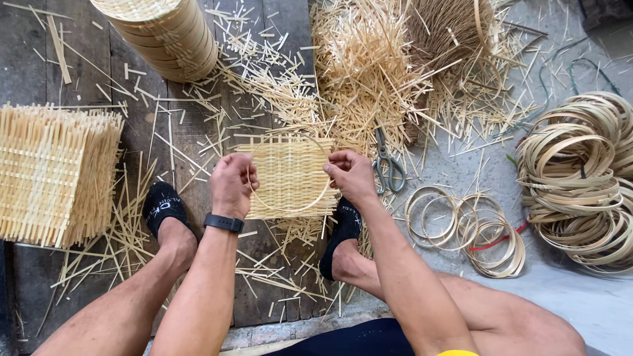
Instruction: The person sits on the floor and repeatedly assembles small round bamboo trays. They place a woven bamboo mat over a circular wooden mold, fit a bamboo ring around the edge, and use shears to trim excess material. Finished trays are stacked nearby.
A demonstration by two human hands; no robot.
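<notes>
Floor of dark wood boards (26, 59) and grey ground (580, 303), covered with bamboo bits.

On the boards a stack of woven mats (56, 175) lies at the left, and a tall stack of round woven pieces (165, 33) lies at the top. Loose bamboo sticks (264, 79) are all over the wood. A big heap of cut sticks (362, 66) lies at the top middle. Grey scissors (388, 165) lie just under that heap. A few small bamboo rings (461, 227) lie on the grey ground, and a big pile of rings (580, 184) lies at the right.
</notes>
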